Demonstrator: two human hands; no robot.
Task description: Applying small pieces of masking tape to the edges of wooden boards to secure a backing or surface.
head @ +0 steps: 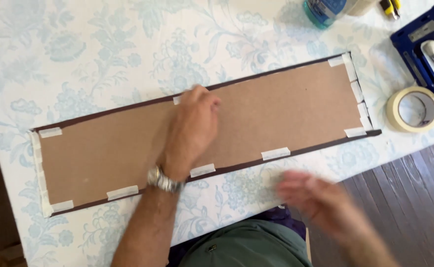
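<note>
Left hand presses a taped board flat on the surface.

The left hand (193, 129) lies palm down, fingers together, on the long brown board (286, 113), its fingertips on a tape strip (177, 100) at the far edge. The right hand (318, 195) hovers blurred and empty near the surface (103, 44); its spread cannot be told. The board looks stiff, light and thin, best gripped along its long edges. A tape roll (414, 109) sits just beside its right end.
</note>
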